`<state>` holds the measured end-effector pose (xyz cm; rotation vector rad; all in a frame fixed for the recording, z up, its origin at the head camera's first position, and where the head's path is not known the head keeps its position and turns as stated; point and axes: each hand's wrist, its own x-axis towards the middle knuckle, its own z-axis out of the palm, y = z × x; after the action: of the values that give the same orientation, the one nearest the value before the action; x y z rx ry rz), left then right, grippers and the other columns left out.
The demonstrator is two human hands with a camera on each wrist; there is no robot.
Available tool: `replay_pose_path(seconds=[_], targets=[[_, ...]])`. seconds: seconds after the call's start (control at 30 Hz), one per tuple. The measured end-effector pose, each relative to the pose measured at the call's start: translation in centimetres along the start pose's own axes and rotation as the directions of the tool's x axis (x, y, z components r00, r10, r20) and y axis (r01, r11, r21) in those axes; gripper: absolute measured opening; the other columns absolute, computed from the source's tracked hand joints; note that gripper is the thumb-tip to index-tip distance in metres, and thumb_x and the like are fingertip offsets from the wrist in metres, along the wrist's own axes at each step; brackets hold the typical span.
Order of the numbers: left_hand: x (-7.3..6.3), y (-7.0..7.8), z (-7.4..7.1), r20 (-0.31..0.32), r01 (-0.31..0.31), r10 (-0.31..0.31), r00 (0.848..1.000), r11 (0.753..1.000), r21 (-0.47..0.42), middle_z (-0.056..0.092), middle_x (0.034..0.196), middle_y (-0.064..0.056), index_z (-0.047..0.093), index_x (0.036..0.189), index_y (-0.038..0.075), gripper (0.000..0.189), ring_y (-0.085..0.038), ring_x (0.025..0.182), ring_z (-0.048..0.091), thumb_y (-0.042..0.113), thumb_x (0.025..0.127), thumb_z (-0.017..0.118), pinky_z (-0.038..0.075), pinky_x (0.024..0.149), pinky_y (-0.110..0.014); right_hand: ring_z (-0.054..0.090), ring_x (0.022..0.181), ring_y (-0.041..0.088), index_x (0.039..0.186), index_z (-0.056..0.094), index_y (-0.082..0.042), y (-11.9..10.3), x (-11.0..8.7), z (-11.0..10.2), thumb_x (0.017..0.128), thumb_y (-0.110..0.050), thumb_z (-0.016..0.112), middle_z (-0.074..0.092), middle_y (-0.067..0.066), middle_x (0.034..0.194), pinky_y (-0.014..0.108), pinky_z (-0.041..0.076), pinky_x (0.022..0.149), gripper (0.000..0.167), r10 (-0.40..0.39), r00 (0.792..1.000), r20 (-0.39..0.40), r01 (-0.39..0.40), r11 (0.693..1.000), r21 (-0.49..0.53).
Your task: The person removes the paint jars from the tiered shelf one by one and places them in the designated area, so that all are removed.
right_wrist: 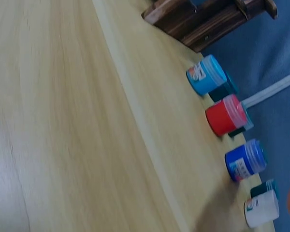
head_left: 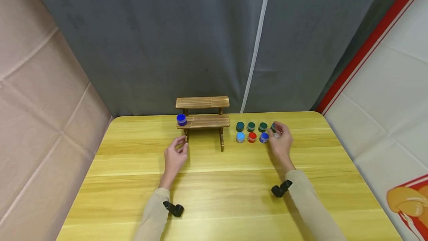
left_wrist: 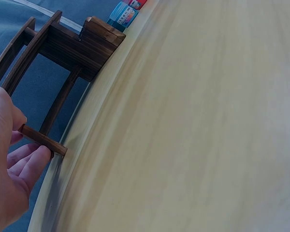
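Note:
A small two-tier wooden shelf (head_left: 203, 122) stands at the table's back edge. My left hand (head_left: 175, 155) holds its left front foot (left_wrist: 43, 140) between thumb and fingers. One blue paint jar (head_left: 181, 119) sits on the left end of the lower tier. To the right of the shelf are two rows of paint jars: light blue (head_left: 240, 137), red (head_left: 252, 137), blue (head_left: 264, 137) and white (right_wrist: 262, 209) in front, dark green ones (head_left: 251, 127) behind. My right hand (head_left: 281, 140) is over the right end of the rows, fingertips parted close to the last dark jar (head_left: 273, 127).
A grey curtain (head_left: 167, 47) hangs right behind the table (head_left: 214, 196). Pale padded panels (head_left: 43, 114) flank the left, and a white sheet with a red border (head_left: 384, 92) the right. Each sleeve carries a black wrist camera (head_left: 174, 209).

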<state>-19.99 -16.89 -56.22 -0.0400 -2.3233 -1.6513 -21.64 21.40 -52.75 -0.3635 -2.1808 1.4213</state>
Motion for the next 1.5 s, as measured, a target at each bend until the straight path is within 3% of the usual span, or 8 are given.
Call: replay_pose_path(seconds=[0.9,1.2,1.5], targets=[[-0.2,0.2,-0.2,0.007,0.015,-0.015,1.0,1.0,-0.006,0.074,0.123,-0.024,0.071,0.131,0.001,0.031,-0.042,0.108,0.077,0.004,0.1,0.069,0.067,0.092,-0.041,0.062,0.13,0.04,0.133,0.063,0.008,-4.3,-2.4,3.9,0.097,-0.003,0.074,0.065,0.026,0.137,0.049,0.054,0.117,0.04,-0.035,0.993,0.113,0.016,0.985,0.169],[-0.2,0.2,-0.2,0.006,0.018,-0.018,1.0,1.0,-0.008,0.074,0.122,-0.025,0.071,0.13,0.001,0.031,-0.042,0.108,0.077,0.003,0.1,0.069,0.067,0.092,-0.04,0.063,0.13,0.042,0.135,0.062,0.006,-5.4,-3.6,4.7,0.098,-0.005,0.074,0.064,0.025,0.137,0.051,0.055,0.115,0.041,-0.014,0.983,0.183,-0.024,0.978,0.207],[-0.1,0.2,-0.2,0.008,0.021,-0.021,1.0,1.0,-0.014,0.074,0.123,-0.024,0.072,0.13,0.003,0.031,-0.041,0.109,0.077,0.004,0.1,0.07,0.067,0.093,-0.039,0.064,0.128,0.039,0.133,0.064,0.006,-6.6,-4.2,5.6,0.096,-0.006,0.077,0.067,0.026,0.135,0.049,0.056,0.115,0.041,-0.066,0.979,0.194,0.027,0.98,0.197]])
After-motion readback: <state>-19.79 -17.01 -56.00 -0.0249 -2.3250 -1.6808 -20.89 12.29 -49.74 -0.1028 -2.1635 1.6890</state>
